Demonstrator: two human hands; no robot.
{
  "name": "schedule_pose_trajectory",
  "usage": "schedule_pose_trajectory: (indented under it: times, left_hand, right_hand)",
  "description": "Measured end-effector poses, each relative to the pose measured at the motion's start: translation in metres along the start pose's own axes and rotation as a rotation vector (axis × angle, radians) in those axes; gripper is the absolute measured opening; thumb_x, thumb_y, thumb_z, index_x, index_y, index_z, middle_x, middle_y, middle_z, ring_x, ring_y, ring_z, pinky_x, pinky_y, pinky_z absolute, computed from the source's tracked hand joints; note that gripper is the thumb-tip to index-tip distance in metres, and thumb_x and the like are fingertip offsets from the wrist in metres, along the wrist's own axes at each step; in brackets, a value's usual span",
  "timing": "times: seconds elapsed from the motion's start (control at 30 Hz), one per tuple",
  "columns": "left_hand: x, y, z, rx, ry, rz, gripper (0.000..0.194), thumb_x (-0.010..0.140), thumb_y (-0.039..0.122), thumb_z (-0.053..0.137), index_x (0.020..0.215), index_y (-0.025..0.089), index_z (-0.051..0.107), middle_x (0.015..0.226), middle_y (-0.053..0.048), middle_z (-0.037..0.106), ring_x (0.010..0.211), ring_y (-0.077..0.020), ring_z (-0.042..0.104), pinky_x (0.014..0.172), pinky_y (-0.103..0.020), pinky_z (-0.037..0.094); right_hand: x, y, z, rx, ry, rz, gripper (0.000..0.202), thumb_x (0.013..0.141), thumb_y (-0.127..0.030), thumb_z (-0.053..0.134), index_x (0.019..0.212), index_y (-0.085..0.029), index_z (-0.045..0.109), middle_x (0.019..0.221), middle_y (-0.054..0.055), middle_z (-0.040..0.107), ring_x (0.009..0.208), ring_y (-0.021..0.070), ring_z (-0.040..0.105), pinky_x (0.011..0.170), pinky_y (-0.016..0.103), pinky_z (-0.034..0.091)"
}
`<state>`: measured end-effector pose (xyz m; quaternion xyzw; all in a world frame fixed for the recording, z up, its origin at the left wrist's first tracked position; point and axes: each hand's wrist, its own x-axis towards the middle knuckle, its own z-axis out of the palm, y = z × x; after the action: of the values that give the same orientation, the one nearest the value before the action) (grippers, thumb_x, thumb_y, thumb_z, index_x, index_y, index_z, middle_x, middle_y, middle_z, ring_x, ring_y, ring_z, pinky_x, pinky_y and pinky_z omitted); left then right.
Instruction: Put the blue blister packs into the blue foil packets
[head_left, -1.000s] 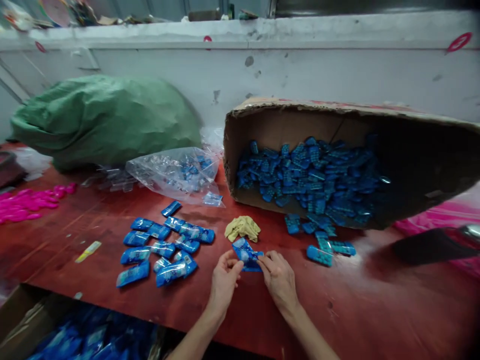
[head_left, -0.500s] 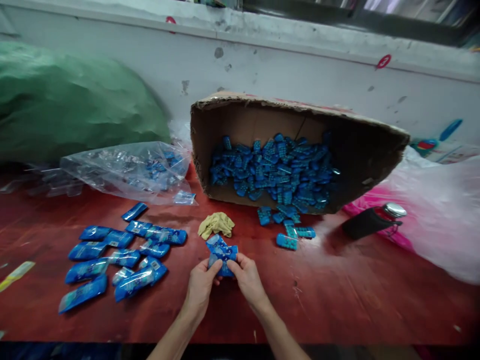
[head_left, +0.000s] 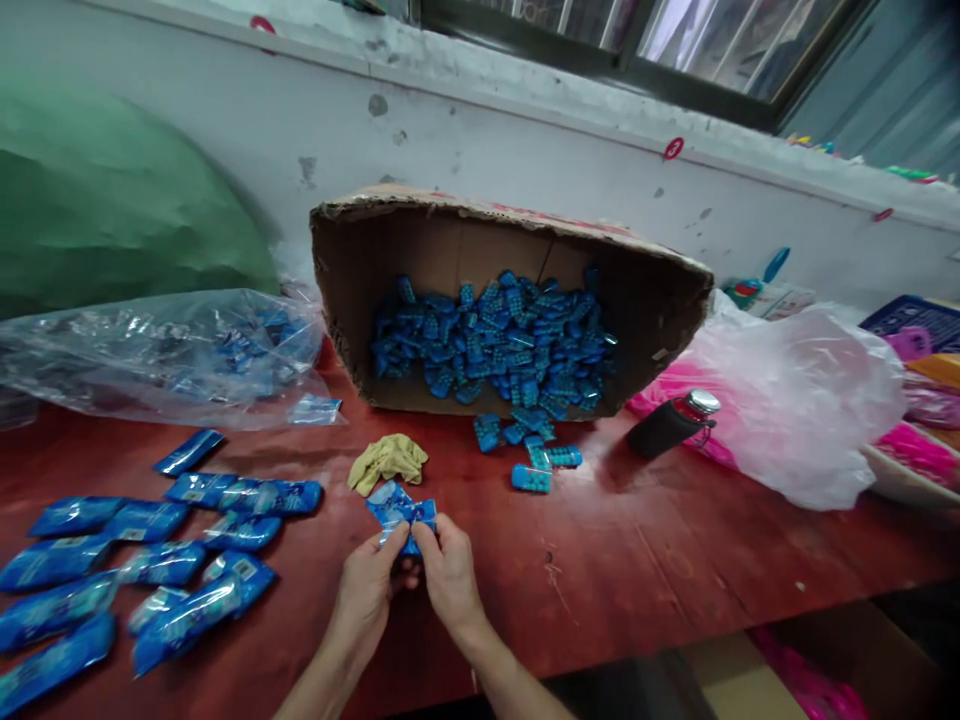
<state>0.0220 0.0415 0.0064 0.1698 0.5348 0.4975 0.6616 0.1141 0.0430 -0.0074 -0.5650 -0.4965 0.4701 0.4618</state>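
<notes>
Both hands pinch a small blue plastic packet (head_left: 391, 507) just above the red tabletop. My left hand (head_left: 366, 578) has its thumb on the packet's near left part, fingers curled underneath. My right hand (head_left: 448, 572) grips the near right edge, its thumb close beside the left one. Whatever is inside the packet is hidden. Just beyond it lies a crumpled yellowish cloth (head_left: 388, 462). Several filled blue packets (head_left: 196, 612) are spread on the table to the left. A few small blue pieces with bumpy turquoise contents (head_left: 531, 478) lie to the right, in front of the box.
A cardboard box (head_left: 510, 210) on its side holds a heap of blue pieces (head_left: 495, 340). Behind the packets lie a clear plastic bag (head_left: 150, 350) and a green sack (head_left: 112, 210). A dark bottle (head_left: 667, 425) and a white-pink plastic bag (head_left: 795, 400) are at the right.
The view has swung to the right, so things appear shifted left. My thumbs have come closer together on the packet, which both hands still hold.
</notes>
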Motion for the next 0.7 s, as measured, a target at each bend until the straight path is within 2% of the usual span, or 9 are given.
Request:
schedule_pose_trajectory:
  times: [0.1,0.2,0.23,0.27,0.3,0.37,0.47,0.57,0.7]
  left_hand:
    - [-0.007,0.007,-0.004,0.027,-0.134,-0.072,0.026,0.058,0.034,0.070,0.068,0.012,0.062,0.057,-0.001,0.061,0.044,-0.0088,0.052,0.039,-0.019,0.039]
    - [-0.011,0.014,-0.007,0.049,-0.156,-0.110,0.025,0.057,0.030,0.072,0.072,0.012,0.062,0.062,-0.001,0.062,0.044,-0.0076,0.052,0.038,-0.018,0.037]
    - [-0.012,0.015,-0.008,0.044,-0.132,-0.110,0.024,0.056,0.029,0.072,0.070,0.012,0.061,0.059,0.000,0.061,0.042,-0.0072,0.052,0.037,-0.017,0.036]
    - [-0.011,0.015,-0.009,0.029,-0.102,-0.107,0.024,0.056,0.029,0.073,0.067,0.013,0.059,0.056,0.001,0.060,0.041,-0.0068,0.051,0.036,-0.017,0.035]
    - [-0.011,0.014,-0.009,0.010,-0.081,-0.106,0.024,0.056,0.029,0.073,0.065,0.013,0.057,0.054,0.002,0.058,0.040,-0.0065,0.050,0.035,-0.016,0.034]
    - [-0.010,0.012,-0.012,-0.024,-0.081,-0.115,0.024,0.059,0.031,0.071,0.063,0.013,0.055,0.051,0.002,0.057,0.039,-0.0065,0.049,0.034,-0.016,0.034]
    - [-0.010,0.007,-0.016,-0.048,-0.102,-0.179,0.024,0.064,0.034,0.067,0.064,0.014,0.054,0.047,0.001,0.055,0.039,-0.0071,0.050,0.034,-0.016,0.036]
    - [-0.012,0.006,-0.019,-0.092,-0.079,-0.253,0.022,0.066,0.032,0.066,0.064,0.014,0.053,0.046,0.001,0.056,0.039,-0.0077,0.052,0.034,-0.015,0.038]
    - [-0.012,0.007,-0.020,-0.153,-0.029,-0.352,0.019,0.071,0.030,0.062,0.064,0.015,0.052,0.046,0.000,0.056,0.039,-0.0077,0.053,0.035,-0.014,0.040]
  right_hand:
    - [0.001,-0.003,-0.009,-0.051,-0.025,-0.035,0.028,0.082,-0.033,0.044,0.059,-0.018,0.045,0.052,-0.007,0.040,0.049,0.0083,0.039,0.045,0.018,0.031]
    - [0.008,-0.014,-0.034,-0.286,-0.113,-0.174,0.030,0.084,-0.033,0.043,0.061,-0.017,0.053,0.056,-0.004,0.046,0.055,0.0100,0.045,0.051,0.019,0.035]
    - [0.013,-0.018,-0.047,-0.423,-0.130,-0.235,0.025,0.084,-0.032,0.045,0.068,-0.018,0.058,0.065,-0.002,0.053,0.062,0.0117,0.049,0.057,0.020,0.038]
    - [0.018,-0.022,-0.061,-0.577,-0.079,-0.281,0.016,0.082,-0.030,0.049,0.083,-0.019,0.060,0.081,0.002,0.058,0.075,0.0146,0.053,0.067,0.023,0.040]
    - [0.025,-0.026,-0.077,-0.756,-0.010,-0.290,0.020,0.080,-0.027,0.052,0.097,-0.020,0.058,0.095,0.006,0.058,0.087,0.0184,0.053,0.074,0.027,0.040]
    - [0.041,-0.027,-0.107,-1.118,0.129,-0.196,0.032,0.077,-0.023,0.057,0.109,-0.022,0.054,0.109,0.011,0.053,0.096,0.0248,0.051,0.076,0.033,0.040]
    - [0.060,-0.020,-0.132,-1.413,0.103,-0.077,0.035,0.074,-0.021,0.061,0.108,-0.020,0.053,0.101,0.013,0.055,0.087,0.0279,0.056,0.066,0.033,0.042]
    - [0.065,-0.010,-0.125,-1.425,0.041,-0.083,0.025,0.077,-0.025,0.057,0.101,-0.018,0.055,0.092,0.011,0.056,0.075,0.0235,0.060,0.057,0.028,0.042]
    - [0.058,-0.006,-0.096,-1.349,0.013,-0.161,0.042,0.084,-0.032,0.045,0.123,-0.016,0.040,0.097,0.012,0.056,0.075,0.0221,0.061,0.055,0.027,0.042]
